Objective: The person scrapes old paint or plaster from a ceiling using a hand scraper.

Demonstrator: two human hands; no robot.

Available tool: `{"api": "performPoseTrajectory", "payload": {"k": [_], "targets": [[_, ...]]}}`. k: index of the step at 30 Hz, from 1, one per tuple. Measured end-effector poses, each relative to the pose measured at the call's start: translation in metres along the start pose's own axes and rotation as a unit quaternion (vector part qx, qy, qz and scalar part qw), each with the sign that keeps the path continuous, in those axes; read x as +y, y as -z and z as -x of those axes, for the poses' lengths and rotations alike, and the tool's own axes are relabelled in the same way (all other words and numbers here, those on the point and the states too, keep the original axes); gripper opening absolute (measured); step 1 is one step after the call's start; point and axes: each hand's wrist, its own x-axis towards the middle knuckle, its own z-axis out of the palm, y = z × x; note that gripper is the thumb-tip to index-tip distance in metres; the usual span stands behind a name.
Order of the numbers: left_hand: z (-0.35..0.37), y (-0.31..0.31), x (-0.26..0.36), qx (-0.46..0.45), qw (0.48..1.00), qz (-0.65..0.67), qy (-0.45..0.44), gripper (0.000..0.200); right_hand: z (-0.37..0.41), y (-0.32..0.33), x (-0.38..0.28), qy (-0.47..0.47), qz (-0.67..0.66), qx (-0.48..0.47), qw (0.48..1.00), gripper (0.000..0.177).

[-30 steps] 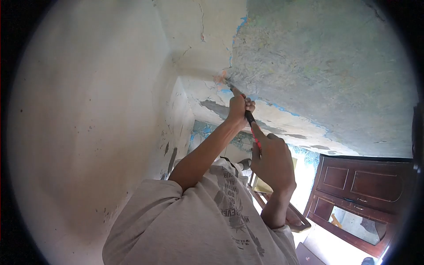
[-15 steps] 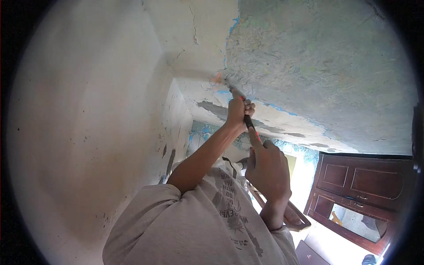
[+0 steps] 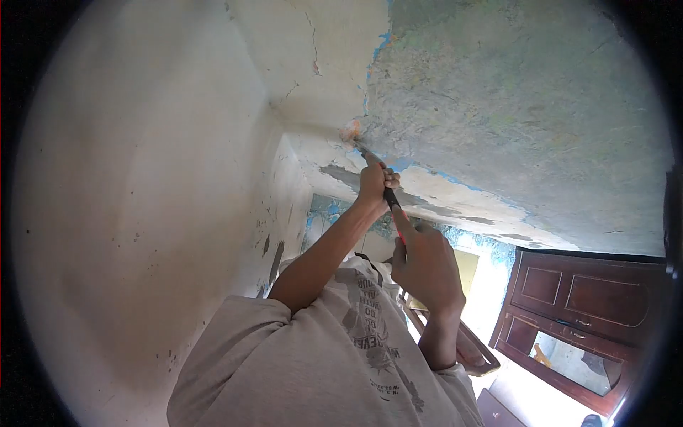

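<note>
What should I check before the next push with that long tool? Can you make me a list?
1. Left hand wrapped around the tool, up near its tip: ok.
2. Right hand holding the tool farther back: ok.
3. Tip close to the orange patch: ok.
4. Tip pressed firmly against the surface: cannot tell; it looks close, but contact is unclear.
5. Hands covered by gloves: not ok; both are bare.
6. Eyes protected: cannot tell; the face is out of view.
</note>
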Motion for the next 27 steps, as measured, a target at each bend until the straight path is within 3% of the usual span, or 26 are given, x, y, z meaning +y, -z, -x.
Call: {"api": "performPoseTrajectory", "payload": {"k": [3,8,12,19,22,25,27], "targets": [[0.026,-0.027,-0.005,-0.014,0.999,-0.040,-0.009,0.044,0.014,0.025,-0.020,-0.067,-0.013,-0.026,0.997,0.049],[-0.023,0.019,-0.002,0.008,0.999,-0.031,-0.008,0.043,-0.005,-0.006,0.002,-0.007,0.010,-0.007,1.000,0.050],[0.025,-0.024,0.001,-0.028,0.999,-0.036,0.007,0.036,0.013,0.016,-0.013,-0.013,-0.016,0.007,1.000,0.051],[0.019,-0.025,-0.005,0.001,0.998,-0.068,-0.015,0.048,0.009,0.017,0.004,-0.019,-0.015,-0.046,0.999,0.057],[0.034,-0.039,-0.008,-0.047,0.997,-0.063,-0.002,0.049,0.019,0.038,-0.009,-0.034,-0.015,-0.041,0.998,0.057],[0.010,-0.021,-0.007,0.013,0.998,-0.054,-0.039,0.037,0.006,0.011,0.002,0.010,0.015,-0.007,1.000,0.056],[0.002,-0.008,-0.001,-0.005,0.998,-0.053,-0.026,0.026,0.000,0.003,0.006,0.008,0.005,-0.019,1.000,0.057]]}}
